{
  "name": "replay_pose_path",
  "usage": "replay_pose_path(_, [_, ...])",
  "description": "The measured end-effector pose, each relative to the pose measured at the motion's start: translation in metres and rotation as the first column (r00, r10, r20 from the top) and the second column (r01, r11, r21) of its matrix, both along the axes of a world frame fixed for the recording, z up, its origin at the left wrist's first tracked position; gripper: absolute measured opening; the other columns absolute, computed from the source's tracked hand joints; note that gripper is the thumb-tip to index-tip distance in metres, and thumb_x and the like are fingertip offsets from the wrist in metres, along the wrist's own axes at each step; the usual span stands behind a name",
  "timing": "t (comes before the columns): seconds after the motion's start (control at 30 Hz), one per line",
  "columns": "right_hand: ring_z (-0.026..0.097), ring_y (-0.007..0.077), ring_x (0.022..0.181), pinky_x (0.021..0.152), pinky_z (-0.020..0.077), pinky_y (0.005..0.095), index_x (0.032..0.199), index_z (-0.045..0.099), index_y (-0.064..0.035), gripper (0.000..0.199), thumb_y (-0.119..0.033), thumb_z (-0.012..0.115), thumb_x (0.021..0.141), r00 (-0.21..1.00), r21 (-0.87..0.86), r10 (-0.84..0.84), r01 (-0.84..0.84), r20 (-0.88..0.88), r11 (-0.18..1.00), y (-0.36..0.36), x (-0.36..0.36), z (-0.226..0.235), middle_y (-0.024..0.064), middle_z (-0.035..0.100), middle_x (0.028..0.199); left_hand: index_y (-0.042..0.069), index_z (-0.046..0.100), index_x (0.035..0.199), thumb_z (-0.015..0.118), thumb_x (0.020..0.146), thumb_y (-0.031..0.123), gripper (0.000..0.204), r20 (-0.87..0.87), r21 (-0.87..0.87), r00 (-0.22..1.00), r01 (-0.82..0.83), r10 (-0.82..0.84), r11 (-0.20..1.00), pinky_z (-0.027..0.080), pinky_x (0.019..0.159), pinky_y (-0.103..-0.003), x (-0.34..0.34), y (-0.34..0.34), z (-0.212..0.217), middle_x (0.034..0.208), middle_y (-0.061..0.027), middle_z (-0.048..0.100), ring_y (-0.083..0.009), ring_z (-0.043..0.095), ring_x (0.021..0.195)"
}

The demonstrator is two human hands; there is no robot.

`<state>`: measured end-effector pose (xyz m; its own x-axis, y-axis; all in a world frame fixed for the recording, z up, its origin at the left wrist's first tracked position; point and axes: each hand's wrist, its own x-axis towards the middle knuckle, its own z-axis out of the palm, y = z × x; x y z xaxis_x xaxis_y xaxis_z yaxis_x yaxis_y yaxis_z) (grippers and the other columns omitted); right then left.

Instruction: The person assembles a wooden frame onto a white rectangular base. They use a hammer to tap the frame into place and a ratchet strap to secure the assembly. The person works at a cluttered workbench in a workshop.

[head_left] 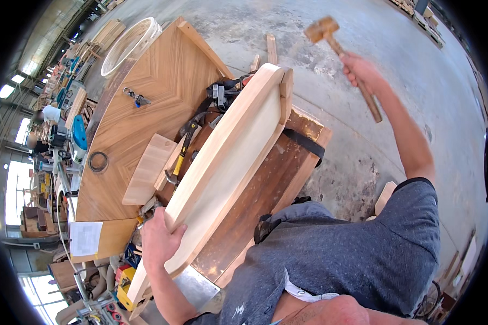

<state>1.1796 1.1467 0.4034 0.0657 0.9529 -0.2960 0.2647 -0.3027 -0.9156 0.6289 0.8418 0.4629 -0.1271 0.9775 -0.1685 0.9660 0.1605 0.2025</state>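
Observation:
My right hand [361, 73] is raised high at the far right, closed around the handle of a wooden mallet [321, 30]. The mallet's head points up and left, well apart from the work. A long pale wooden frame [222, 142] with a light inset panel [241, 157] lies slantwise across the brown workbench [244, 203]. My left hand [161, 235] grips the frame's near left edge, its thumb on top and its other fingers partly hidden on the outer side. Beyond the frame's left side lies a claw hammer [185, 147] with a yellow and black handle.
A chevron-patterned wooden panel [146, 103] stands left, bearing small metal hardware [136, 97] and a dark ring [98, 162]. Loose boards [152, 168] lie near the hammer. A black strap [303, 145] crosses the bench end. White paper [85, 238] hangs at lower left.

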Motion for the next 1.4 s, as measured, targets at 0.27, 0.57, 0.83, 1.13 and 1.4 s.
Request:
replay_pose_path(0.27, [0.044, 0.0064, 0.056, 0.048, 0.0389, 0.0255, 0.148, 0.044, -0.0071, 0.060, -0.034, 0.061, 0.098, 0.992, -0.119, 0.127, -0.125, 0.009, 0.985, -0.021, -0.010, -0.041, -0.0029, 0.052, 0.072, -0.003, 0.055, 0.108, 0.081, 0.069, 0.013, 0.049, 0.005, -0.037, 0.999, -0.032, 0.032, 0.999, 0.051, 0.077, -0.048, 0.002, -0.002, 0.004, 0.088, -0.0246, 0.068, -0.0448, 0.065, 0.087])
replay_pose_path(0.57, [0.043, 0.0049, 0.052, 0.048, 0.0398, 0.0251, 0.132, 0.056, -0.0083, 0.044, -0.036, 0.060, 0.098, 0.939, -0.109, 0.341, -0.344, -0.045, 0.933, -0.016, -0.035, -0.034, -0.0046, 0.050, 0.071, -0.002, 0.056, 0.103, 0.082, 0.069, 0.013, 0.045, -0.034, -0.022, 0.998, -0.058, 0.057, 0.998, 0.052, 0.075, -0.047, -0.002, -0.014, 0.001, 0.085, -0.0237, 0.068, -0.0443, 0.066, 0.085])
replay_pose_path(0.83, [0.046, 0.0097, 0.053, 0.044, 0.0387, 0.0273, 0.136, 0.053, -0.0095, 0.049, -0.037, 0.061, 0.097, 0.960, -0.101, 0.267, -0.258, 0.082, 0.961, -0.022, -0.052, -0.059, -0.0011, 0.049, 0.072, -0.001, 0.055, 0.109, 0.082, 0.071, 0.018, 0.051, -0.057, -0.002, 0.998, -0.017, 0.017, 1.000, 0.050, 0.079, -0.050, -0.006, -0.016, -0.003, 0.089, -0.0244, 0.067, -0.0450, 0.064, 0.089])
replay_pose_path(1.13, [0.061, 0.0175, 0.081, 0.074, 0.0518, 0.0335, 0.152, 0.042, -0.0106, 0.063, -0.037, 0.060, 0.098, 0.894, 0.431, 0.092, -0.299, 0.439, 0.851, -0.068, -0.083, 0.049, 0.0086, 0.067, 0.099, 0.000, 0.057, 0.112, 0.081, 0.073, 0.019, 0.051, -0.032, -0.038, 0.998, -0.061, 0.060, 0.997, 0.050, 0.083, -0.049, -0.002, -0.016, 0.001, 0.095, -0.0246, 0.069, -0.0437, 0.066, 0.095])
replay_pose_path(1.4, [0.060, 0.0250, 0.118, 0.103, 0.0445, 0.0365, 0.147, 0.048, -0.0073, 0.053, -0.024, 0.059, 0.098, 0.653, 0.372, 0.144, -0.583, 0.744, 0.722, -0.089, -0.128, 0.094, 0.0146, 0.064, 0.132, 0.002, 0.054, 0.114, 0.079, 0.075, 0.020, 0.049, -0.023, -0.038, 0.997, -0.071, 0.070, 0.997, 0.051, 0.083, -0.049, -0.021, -0.027, -0.007, 0.094, -0.0257, 0.069, -0.0433, 0.065, 0.097])
